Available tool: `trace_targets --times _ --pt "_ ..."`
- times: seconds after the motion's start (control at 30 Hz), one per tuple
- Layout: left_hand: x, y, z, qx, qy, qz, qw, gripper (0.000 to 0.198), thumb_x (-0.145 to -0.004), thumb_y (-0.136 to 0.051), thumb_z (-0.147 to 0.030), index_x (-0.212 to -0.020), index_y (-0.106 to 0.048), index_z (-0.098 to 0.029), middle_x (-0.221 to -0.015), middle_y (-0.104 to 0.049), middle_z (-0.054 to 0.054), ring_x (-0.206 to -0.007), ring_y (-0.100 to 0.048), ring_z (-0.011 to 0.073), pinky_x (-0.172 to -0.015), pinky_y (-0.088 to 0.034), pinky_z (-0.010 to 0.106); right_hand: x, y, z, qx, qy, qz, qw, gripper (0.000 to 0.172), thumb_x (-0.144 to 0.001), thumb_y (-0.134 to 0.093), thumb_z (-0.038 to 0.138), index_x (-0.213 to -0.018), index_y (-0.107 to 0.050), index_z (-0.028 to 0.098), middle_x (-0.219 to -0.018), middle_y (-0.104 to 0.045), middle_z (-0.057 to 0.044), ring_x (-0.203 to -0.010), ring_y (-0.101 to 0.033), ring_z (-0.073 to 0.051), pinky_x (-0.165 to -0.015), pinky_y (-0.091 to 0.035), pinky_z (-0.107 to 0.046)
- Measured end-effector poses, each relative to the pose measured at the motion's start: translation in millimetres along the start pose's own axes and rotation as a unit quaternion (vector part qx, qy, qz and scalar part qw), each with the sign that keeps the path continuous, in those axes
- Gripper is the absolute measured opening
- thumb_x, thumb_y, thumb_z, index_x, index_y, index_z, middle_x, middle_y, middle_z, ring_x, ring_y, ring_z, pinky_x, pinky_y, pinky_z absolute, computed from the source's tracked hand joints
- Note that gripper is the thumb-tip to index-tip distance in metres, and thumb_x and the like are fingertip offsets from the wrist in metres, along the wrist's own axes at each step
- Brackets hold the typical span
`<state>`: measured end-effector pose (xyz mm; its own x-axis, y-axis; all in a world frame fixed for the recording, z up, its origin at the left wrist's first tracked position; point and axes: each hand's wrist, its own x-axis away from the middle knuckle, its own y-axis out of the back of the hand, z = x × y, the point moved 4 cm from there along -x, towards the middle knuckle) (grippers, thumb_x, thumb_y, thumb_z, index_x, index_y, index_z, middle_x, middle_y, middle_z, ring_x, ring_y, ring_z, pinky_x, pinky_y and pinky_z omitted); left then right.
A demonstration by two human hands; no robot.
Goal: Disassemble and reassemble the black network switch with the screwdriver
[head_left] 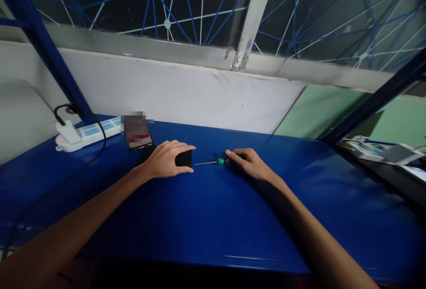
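Note:
My left hand [166, 159] is closed around a black box-like object [183, 159], thumb on the near side and fingers on the far side. What kind of object it is, I cannot make out. In my right hand [248, 161] is a screwdriver [220, 161] with a green and black handle, gripped by the handle. Its thin metal shaft points left, and the tip meets or nearly meets the right end of the black object. Most of the handle is hidden by my fingers. Both hands are low over the blue tabletop [199, 218].
At the back left, a white power strip [96, 133] has a plug and a black cable [103, 140] running toward the front left. A phone [141, 140], partly pixelated, stands beside it. Blue frame posts [60, 53] rise at both sides. Papers [382, 151] and other items lie at right.

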<state>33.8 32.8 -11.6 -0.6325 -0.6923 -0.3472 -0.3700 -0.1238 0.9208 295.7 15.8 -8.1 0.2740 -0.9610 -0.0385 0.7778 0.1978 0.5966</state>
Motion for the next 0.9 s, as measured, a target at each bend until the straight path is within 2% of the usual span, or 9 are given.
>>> trace_targets --times 0.07,0.13,0.23,0.33,0.47,0.63,0.8,0.9 --pt "-1 -0.4 0 -0.003 -0.001 0.003 1.0 0.066 -0.078 -0.066 -0.063 -0.131 -0.057 -0.026 -0.124 -0.066 0.009 -0.11 -0.061 0.0307 -0.088 -0.048 0.046 0 0 0 0.009 0.005 0.003 1.0 0.047 -0.088 -0.052 0.06 -0.067 -0.054 0.018 -0.059 -0.042 0.003 -0.053 -0.033 -0.009 -0.048 -0.024 -0.026" --pt "-1 -0.5 0 -0.003 -0.003 0.004 1.0 0.067 -0.078 -0.066 -0.063 -0.132 -0.057 -0.025 -0.124 -0.066 0.009 -0.11 -0.06 0.0308 -0.088 -0.048 0.046 0 0 0 0.003 0.007 0.016 1.0 0.038 -0.084 -0.06 0.056 -0.081 -0.059 0.018 -0.065 -0.051 0.001 -0.056 -0.039 -0.011 -0.051 -0.029 -0.026" --pt "-1 -0.3 0 0.0 -0.005 0.005 1.0 0.067 -0.078 -0.065 -0.063 -0.132 -0.056 -0.024 -0.125 -0.065 0.01 -0.11 -0.06 0.0308 -0.087 -0.048 0.046 1 1 0 -0.02 0.008 0.032 0.999 0.036 -0.079 -0.07 0.049 -0.093 -0.056 0.019 -0.071 -0.058 0.0 -0.06 -0.044 -0.012 -0.053 -0.033 -0.026" --pt "0 0.0 -1 0.002 -0.006 0.01 1.0 0.067 -0.078 -0.065 -0.062 -0.133 -0.055 -0.025 -0.126 -0.065 0.009 -0.111 -0.06 0.0305 -0.088 -0.048 0.046 2 3 2 -0.028 0.014 0.022 0.999 0.036 -0.077 -0.072 0.047 -0.091 -0.054 0.02 -0.07 -0.056 0.001 -0.059 -0.044 -0.011 -0.052 -0.033 -0.026" --pt "1 1.0 -2 0.003 -0.002 0.013 1.0 0.068 -0.078 -0.066 -0.062 -0.134 -0.055 -0.025 -0.127 -0.064 0.009 -0.111 -0.06 0.0305 -0.089 -0.048 0.046 3 5 4 0.011 0.007 -0.017 1.0 0.037 -0.08 -0.067 0.054 -0.081 -0.059 0.018 -0.059 -0.049 0.003 -0.052 -0.04 -0.01 -0.048 -0.029 -0.026" --pt "0 2.9 -5 0.006 -0.001 0.018 1.0 0.069 -0.077 -0.067 -0.061 -0.134 -0.054 -0.025 -0.127 -0.065 0.009 -0.112 -0.06 0.0308 -0.09 -0.048 0.047 3 4 9 0.062 0.034 -0.045 0.996 0.041 -0.085 -0.058 0.058 -0.081 -0.066 0.017 -0.065 -0.055 -0.001 -0.056 -0.041 -0.012 -0.05 -0.03 -0.027" --pt "1 3.6 -6 0.012 -0.003 0.022 1.0 0.071 -0.076 -0.068 -0.061 -0.136 -0.052 -0.027 -0.128 -0.064 0.007 -0.113 -0.06 0.0305 -0.091 -0.048 0.048 5 4 12 -0.014 0.039 -0.03 0.999 0.037 -0.08 -0.068 0.05 -0.096 -0.056 0.02 -0.075 -0.06 -0.001 -0.061 -0.046 -0.012 -0.054 -0.035 -0.027" --pt "1 4.1 -6 0.012 -0.002 0.022 1.0 0.07 -0.077 -0.068 -0.06 -0.136 -0.052 -0.027 -0.129 -0.064 0.007 -0.113 -0.059 0.0303 -0.092 -0.048 0.047 6 5 12 -0.035 0.03 -0.026 0.999 0.037 -0.079 -0.068 0.05 -0.094 -0.053 0.021 -0.066 -0.054 0.003 -0.054 -0.041 -0.01 -0.051 -0.032 -0.026"
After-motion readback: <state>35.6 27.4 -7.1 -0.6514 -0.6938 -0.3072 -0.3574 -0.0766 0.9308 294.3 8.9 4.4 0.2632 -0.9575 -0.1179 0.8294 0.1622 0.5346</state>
